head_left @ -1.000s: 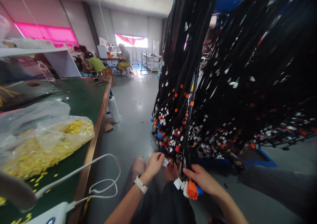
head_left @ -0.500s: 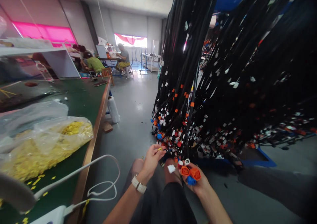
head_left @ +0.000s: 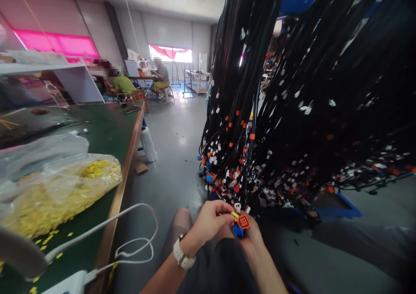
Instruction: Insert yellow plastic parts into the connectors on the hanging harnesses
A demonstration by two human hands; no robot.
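Observation:
My left hand (head_left: 211, 222), a watch on its wrist, pinches a small yellow plastic piece (head_left: 234, 216) between thumb and forefinger. The piece is up against an orange multi-hole connector (head_left: 243, 222); whether it is seated in it I cannot tell. My right hand (head_left: 254, 235) is closed around the orange connector and a blue connector (head_left: 238, 230), its fingers mostly hidden behind them. A white round connector (head_left: 238, 207) shows just above. These sit at the lower end of the hanging black wire harnesses (head_left: 240, 90).
To the left, a green-topped table (head_left: 107, 125) bears a clear bag of yellow pieces (head_left: 65, 190), with loose ones spilled beside it. A white cable (head_left: 130, 209) loops past the table edge. Harnesses hang from a blue rack (head_left: 299, 2). Two people sit working farther back.
My left hand has moved right with the yellow piece, up to the connectors in my right hand. My right hand has shifted slightly left, and the connectors have turned.

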